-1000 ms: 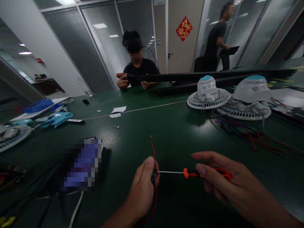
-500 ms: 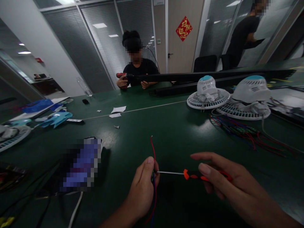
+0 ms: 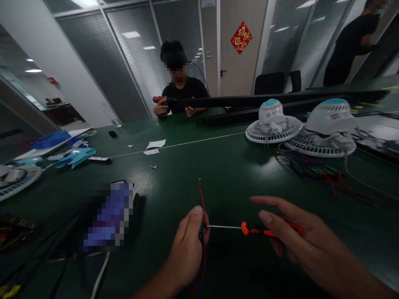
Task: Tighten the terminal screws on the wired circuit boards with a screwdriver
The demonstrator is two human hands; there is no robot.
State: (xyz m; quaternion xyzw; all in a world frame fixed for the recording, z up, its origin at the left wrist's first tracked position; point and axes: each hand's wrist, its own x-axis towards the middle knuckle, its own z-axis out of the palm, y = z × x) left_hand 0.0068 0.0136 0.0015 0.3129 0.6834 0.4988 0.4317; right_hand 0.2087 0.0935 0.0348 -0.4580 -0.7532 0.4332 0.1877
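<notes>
My left hand (image 3: pixel 187 243) is closed around a small green circuit board (image 3: pixel 200 233), mostly hidden by the thumb and fingers. A red wire (image 3: pixel 201 194) sticks up from it, and red and blue wires hang below. The screwdriver (image 3: pixel 254 231), with an orange and black handle, points left; its tip meets the board at my left fingertips. My right hand (image 3: pixel 304 245) holds that handle between thumb and fingers, with the index finger stretched out above it.
Two white fan housings (image 3: pixel 273 128) stand at the right beside a bundle of wired boards (image 3: pixel 314 168). A pixelated device (image 3: pixel 106 218) with cables lies at the left. Paper scraps (image 3: pixel 156 143) lie mid-table. Across the table a person (image 3: pixel 183 93) holds a red power drill (image 3: pixel 160 99) against long black bars (image 3: pixel 249 101).
My right thumb and index finger have shifted slightly on the screwdriver handle. My left hand stays in place. The person in the background has walked further right.
</notes>
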